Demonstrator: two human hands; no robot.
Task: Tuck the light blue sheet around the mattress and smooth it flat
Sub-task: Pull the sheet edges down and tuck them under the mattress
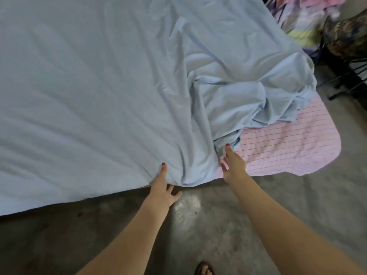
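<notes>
The light blue sheet [99, 96] covers most of the mattress. It is bunched in a heap [248, 100] near the right corner, where the pink striped mattress cover [288, 143] lies bare. My left hand [161, 188] is at the near edge of the mattress. Its thumb lies on top of the sheet, some fingers are hidden under the sheet's hem, and two fingers show below. My right hand [233, 165] reaches forward with straight fingers, one fingertip touching the edge of the bunched sheet where it meets the pink cover.
Grey concrete floor [218, 225] runs along the near side of the mattress. My sandalled foot [204, 269] shows at the bottom. A pile of coloured clothes [309, 18] and a dark metal frame [345, 76] stand at the far right.
</notes>
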